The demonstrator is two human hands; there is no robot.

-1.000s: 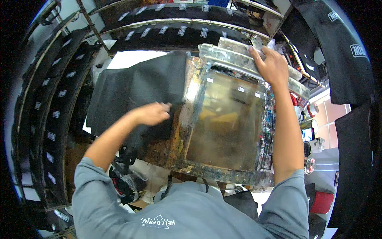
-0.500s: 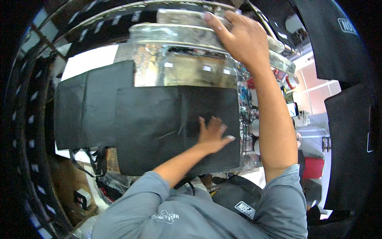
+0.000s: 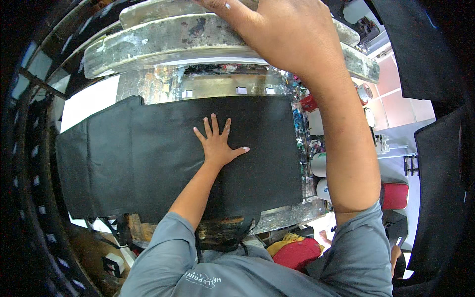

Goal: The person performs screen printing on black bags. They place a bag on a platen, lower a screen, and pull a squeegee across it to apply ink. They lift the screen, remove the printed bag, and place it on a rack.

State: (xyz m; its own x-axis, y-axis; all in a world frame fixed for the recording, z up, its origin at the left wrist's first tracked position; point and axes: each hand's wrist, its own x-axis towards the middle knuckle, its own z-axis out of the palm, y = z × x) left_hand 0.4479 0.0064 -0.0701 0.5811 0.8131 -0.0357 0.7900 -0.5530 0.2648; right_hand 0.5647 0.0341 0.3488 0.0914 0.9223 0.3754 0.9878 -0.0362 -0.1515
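A black fabric bag lies flat on a paint-spattered board, its strap hanging over the near edge. My left hand rests palm down near its middle, fingers spread wide. More black fabric lies at the left; where one piece meets the other is hard to tell. At the top, my right hand is closed over the grey, paint-stained bars of a frame. The thumb lies across a bar; the other fingers are cut off by the picture's upper edge.
Paint cans and a red cup-like container stand right of the board. Black bags hang at the far right. A dark rack runs down the left. Red and yellow cloth lies beside my body.
My left hand has moved left across the bag and flattened on it. The black pieces now look level with each other. The frame and my right hand appear larger and higher in view.
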